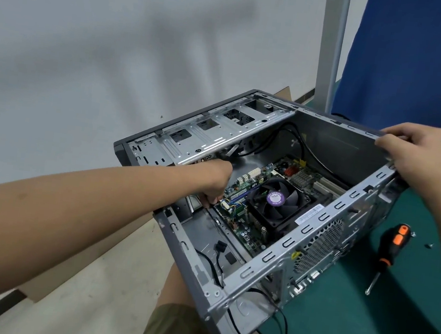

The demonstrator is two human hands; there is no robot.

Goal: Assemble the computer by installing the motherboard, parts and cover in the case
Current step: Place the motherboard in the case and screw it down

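Observation:
The open grey computer case (327, 216) lies tilted on its side, half over the edge of the green table. Inside it the green motherboard (250, 233) is seated, with a black CPU fan (279, 201) bearing a purple label. My left hand (216, 181) reaches into the case by the drive cage (206, 134), its curled fingers at a small connector at the board's edge; what they hold is hidden. My right hand (420, 155) grips the far upper rim of the case.
A black-and-orange screwdriver (389, 251) lies on the green table (361, 323) right of the case, with small screws (430, 245) near it. Black cables (281, 329) trail from the case bottom. A blue partition (421, 58) and a grey post stand behind. Floor and cardboard lie below left.

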